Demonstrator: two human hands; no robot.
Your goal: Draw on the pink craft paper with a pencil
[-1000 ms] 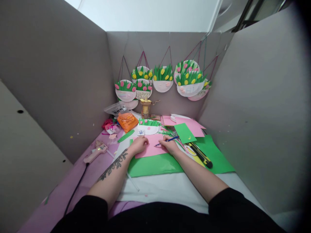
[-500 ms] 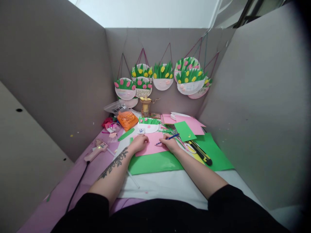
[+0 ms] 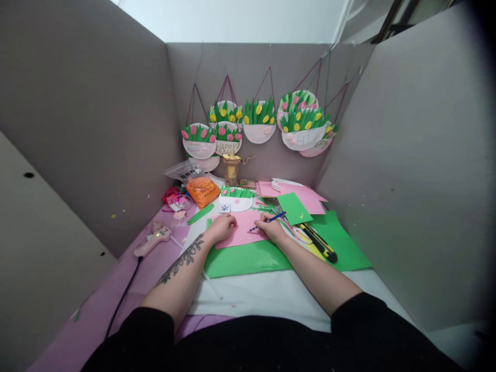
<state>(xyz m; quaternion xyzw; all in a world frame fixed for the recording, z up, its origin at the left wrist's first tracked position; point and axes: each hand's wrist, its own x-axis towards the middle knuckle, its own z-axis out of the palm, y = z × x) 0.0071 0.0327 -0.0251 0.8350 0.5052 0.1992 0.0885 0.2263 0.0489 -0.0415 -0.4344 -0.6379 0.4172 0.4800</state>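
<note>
A sheet of pink paper lies on a larger green sheet in front of me. My left hand rests on the left side of the pink paper, its fingers curled down against it. In my right hand is a slim blue pencil, held in a closed grip and slanting up to the right. Its tip is at the pink paper, near the middle; whether it touches, and any mark there, is too small to tell. A half-plate craft with green paper grass and pink shapes lies just beyond.
At left lies a pink glue gun with a black cord. Behind it is an orange bag. A yellow-black cutter, a small green card and pink sheets lie right. Several plate baskets hang along the back panel.
Both hands and the pencil hold nearly the same place on the pink paper. The view has shifted very slightly; nothing else visibly differs.
</note>
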